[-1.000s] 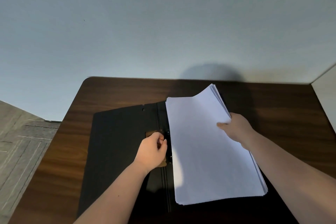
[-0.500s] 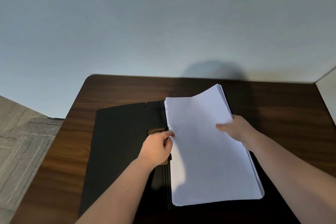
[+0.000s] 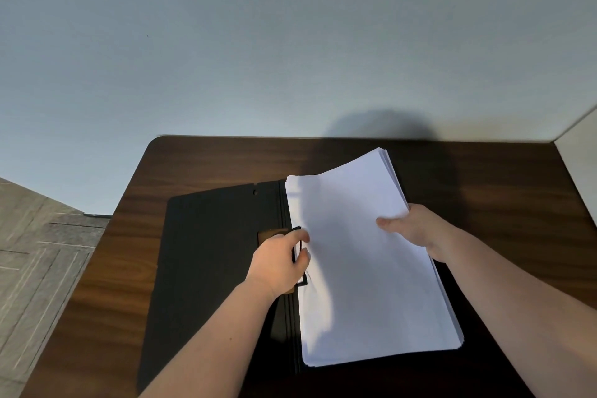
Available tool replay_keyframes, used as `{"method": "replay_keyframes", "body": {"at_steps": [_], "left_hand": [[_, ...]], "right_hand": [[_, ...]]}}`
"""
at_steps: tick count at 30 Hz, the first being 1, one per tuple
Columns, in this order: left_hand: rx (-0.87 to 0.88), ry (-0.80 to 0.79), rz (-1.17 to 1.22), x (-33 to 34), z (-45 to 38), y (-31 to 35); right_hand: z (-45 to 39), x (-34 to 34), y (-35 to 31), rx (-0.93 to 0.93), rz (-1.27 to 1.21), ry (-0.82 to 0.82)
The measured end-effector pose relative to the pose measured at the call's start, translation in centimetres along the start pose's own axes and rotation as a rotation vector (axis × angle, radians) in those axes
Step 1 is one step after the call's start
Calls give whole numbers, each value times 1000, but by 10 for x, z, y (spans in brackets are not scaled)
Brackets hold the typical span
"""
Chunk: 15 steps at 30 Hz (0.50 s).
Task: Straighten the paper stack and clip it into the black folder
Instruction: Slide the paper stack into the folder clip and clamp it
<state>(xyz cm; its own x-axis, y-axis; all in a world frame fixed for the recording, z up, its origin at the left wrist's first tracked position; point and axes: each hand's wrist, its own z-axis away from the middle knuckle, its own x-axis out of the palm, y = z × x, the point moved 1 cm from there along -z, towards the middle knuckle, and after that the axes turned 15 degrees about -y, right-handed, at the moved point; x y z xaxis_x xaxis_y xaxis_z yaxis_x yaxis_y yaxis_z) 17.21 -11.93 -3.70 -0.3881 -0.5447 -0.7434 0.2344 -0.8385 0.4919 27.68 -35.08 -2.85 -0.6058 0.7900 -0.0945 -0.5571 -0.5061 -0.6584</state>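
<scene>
A black folder [image 3: 210,252] lies open on the dark wooden table [image 3: 226,158]. A thick white paper stack [image 3: 361,284] rests over the folder's right half, its left edge along the spine and its far right corner lifted. My right hand [image 3: 410,226] grips the stack's right edge, thumb on top. My left hand [image 3: 277,262] is at the spine, fingers pinched on the black clip [image 3: 298,255] where the stack's left edge meets it. A small brown patch [image 3: 269,234] shows just beyond the left hand.
A plain grey wall rises behind the table. Grey floor tiles [image 3: 38,252] show at the left, beyond the table's rounded corner. A white panel [image 3: 581,165] stands at the right edge.
The stack's left edge has slid closer to the spine and clip. My left hand's fingers have shifted from the spine onto the clip at the paper's edge. The right hand stays on the right edge.
</scene>
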Motion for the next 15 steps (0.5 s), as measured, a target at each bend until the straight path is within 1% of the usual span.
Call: {"method": "replay_keyframes", "body": {"at_steps": [4, 9, 12, 15], "left_hand": [[-2, -3, -19, 0, 0, -1], [-15, -31, -48, 1, 1, 1], [-42, -52, -53, 2, 1, 4], [-59, -64, -75, 3, 2, 8]], "right_hand": [[-3, -2, 0, 16, 18, -22], [-6, 0, -2, 61, 130, -29], [-5, 4, -7, 73, 195, 7], [-2, 9, -9, 58, 165, 89]]}}
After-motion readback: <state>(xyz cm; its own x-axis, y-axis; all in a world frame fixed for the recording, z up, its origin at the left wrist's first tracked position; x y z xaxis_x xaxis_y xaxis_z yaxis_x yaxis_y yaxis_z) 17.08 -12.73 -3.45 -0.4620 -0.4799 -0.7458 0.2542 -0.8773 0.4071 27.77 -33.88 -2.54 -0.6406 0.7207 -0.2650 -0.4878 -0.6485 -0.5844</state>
